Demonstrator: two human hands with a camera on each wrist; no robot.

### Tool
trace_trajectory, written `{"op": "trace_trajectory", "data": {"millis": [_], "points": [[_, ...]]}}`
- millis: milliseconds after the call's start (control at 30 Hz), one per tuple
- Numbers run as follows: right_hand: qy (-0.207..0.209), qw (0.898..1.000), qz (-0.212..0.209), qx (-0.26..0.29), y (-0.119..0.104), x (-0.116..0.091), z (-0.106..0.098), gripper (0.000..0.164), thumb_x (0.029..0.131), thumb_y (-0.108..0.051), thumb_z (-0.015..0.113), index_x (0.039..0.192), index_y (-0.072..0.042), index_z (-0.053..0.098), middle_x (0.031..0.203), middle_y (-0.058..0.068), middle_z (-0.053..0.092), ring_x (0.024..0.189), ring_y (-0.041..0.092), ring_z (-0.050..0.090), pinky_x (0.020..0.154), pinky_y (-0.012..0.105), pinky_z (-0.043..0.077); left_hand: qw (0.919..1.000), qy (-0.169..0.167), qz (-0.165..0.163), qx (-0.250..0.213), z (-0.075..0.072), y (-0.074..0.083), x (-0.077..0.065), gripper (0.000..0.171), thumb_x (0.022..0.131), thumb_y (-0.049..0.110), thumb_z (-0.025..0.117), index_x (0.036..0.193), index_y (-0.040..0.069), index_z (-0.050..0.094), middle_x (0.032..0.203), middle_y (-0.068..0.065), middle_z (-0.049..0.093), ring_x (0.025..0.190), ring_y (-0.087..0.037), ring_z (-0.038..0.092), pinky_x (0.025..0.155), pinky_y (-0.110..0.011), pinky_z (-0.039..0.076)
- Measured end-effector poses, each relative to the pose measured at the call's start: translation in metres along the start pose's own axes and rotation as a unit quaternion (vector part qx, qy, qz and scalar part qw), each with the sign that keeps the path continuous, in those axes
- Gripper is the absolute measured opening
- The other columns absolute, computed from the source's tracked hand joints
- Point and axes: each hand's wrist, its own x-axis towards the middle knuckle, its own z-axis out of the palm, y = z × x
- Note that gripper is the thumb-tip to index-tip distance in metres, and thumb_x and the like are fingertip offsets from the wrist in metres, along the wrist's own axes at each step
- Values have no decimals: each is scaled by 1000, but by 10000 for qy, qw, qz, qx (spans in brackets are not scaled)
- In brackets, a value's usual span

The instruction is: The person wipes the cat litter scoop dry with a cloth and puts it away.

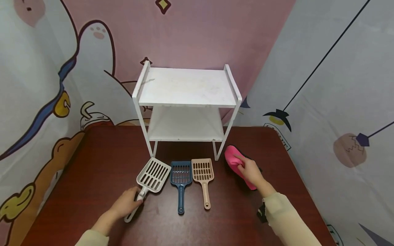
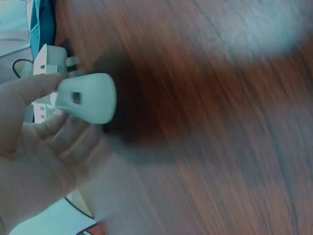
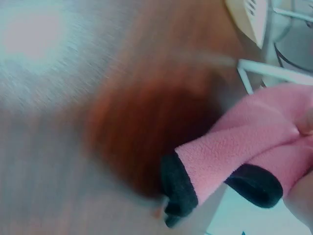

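Observation:
My left hand (image 1: 127, 202) grips the handle of a white slotted litter scoop (image 1: 154, 175), its head tilted toward the upper right. The handle's end (image 2: 90, 98), with a small slot, sticks out past my thumb in the left wrist view. My right hand (image 1: 253, 172) pinches a pink fleecy cloth piece (image 1: 233, 158) with black edging at the table's right. In the right wrist view the pink cloth (image 3: 230, 142) hangs in folds, and only a bit of the fingers shows. A blue litter scoop (image 1: 181, 184) and a beige litter scoop (image 1: 203, 179) lie side by side between my hands.
A white two-tier shelf (image 1: 187, 87) stands at the back of the dark red-brown table (image 1: 104, 153), behind the scoops. Cartoon-printed curtains (image 1: 197, 37) surround the table. A small black object (image 1: 262, 213) sits by my right sleeve.

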Motion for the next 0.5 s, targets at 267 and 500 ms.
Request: {"op": "trace_trajectory", "data": {"millis": [267,500], "points": [[-271,9959,361,780,3,0,-32,42,89,0,53,130,-2,52,80,11,52,57,14,38,52,25,35,9759,-870,61,-2001,-10,-4,-14,32,90,3,54,115,-11,42,84,-17,61,54,-19,57,47,-28,47],[-166,9945,299,990,-1,2,-49,40,90,0,54,130,0,53,113,24,60,75,21,49,56,23,41,9705,-702,85,-2303,-17,-12,-21,32,92,5,52,120,-8,44,83,-16,58,49,-11,50,41,-27,47]]}}
